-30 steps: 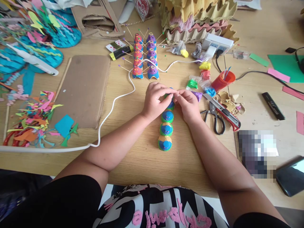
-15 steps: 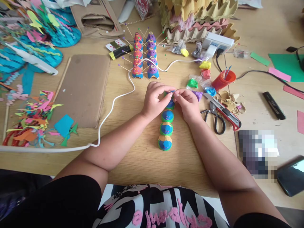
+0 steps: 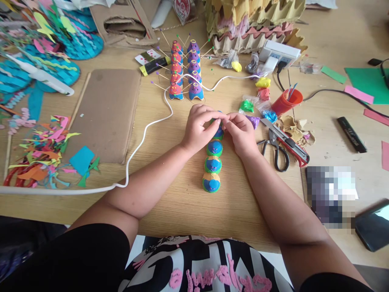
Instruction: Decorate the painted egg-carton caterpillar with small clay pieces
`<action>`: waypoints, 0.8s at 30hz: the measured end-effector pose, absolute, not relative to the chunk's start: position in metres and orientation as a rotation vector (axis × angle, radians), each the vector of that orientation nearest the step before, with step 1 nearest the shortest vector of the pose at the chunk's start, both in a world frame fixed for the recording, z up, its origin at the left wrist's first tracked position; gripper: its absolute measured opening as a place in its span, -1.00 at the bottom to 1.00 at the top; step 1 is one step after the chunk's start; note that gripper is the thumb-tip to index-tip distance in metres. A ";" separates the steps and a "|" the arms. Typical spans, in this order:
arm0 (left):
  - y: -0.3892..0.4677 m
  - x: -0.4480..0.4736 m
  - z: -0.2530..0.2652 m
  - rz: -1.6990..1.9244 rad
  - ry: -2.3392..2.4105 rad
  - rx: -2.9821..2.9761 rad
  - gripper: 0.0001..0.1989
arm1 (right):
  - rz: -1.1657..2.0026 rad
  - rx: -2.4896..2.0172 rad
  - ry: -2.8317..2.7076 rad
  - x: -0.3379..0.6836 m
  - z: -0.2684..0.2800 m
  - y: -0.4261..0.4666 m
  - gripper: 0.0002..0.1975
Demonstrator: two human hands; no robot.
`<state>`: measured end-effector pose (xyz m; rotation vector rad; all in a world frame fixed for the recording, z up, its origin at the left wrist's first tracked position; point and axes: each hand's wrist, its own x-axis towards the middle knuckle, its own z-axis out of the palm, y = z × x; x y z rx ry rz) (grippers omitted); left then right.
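Observation:
A row of blue and green egg-carton cups (image 3: 213,165) with small faces lies in front of me, running away from my body. Over its far end my left hand (image 3: 200,125) and my right hand (image 3: 240,132) meet with pinched fingertips. Whatever sits between the fingers is too small or hidden to make out. The hands partly cover the farthest cups. Beyond them stand two finished-looking rows, one of red cups (image 3: 176,77) and one of purple cups (image 3: 194,69), with bead-tipped sticks poking out.
At right lie scissors (image 3: 278,150), a red utility knife (image 3: 288,142), an orange cup (image 3: 287,102) and bagged clay (image 3: 246,106). A white cable (image 3: 146,129) runs from the power strip (image 3: 279,52) across the table. Cardboard (image 3: 106,115) and paper scraps (image 3: 45,154) lie at left.
My fingertips have shifted very slightly over the far end of the row, still pinched together. Everything else stays in place.

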<state>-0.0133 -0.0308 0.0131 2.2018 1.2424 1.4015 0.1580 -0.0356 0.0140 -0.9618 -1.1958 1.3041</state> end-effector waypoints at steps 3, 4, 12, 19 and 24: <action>-0.031 -0.012 0.013 1.357 1.303 2.198 -0.80 | 1.303 -0.984 -1.205 0.158 0.015 -0.036 -0.41; -0.031 -0.012 0.013 1.356 1.308 2.196 -0.80 | 1.304 -0.986 -1.206 0.158 0.015 -0.036 -0.41; -0.030 -0.013 0.010 1.390 1.322 2.121 -0.83 | 1.303 -0.973 -1.199 0.158 0.014 -0.035 -0.44; -0.030 -0.013 0.010 1.406 1.275 2.139 -0.83 | 1.294 -0.966 -1.199 0.158 0.016 -0.036 -0.48; -0.030 -0.013 0.010 1.393 1.296 2.146 -0.83 | 1.289 -0.960 -1.195 0.158 0.014 -0.035 -0.44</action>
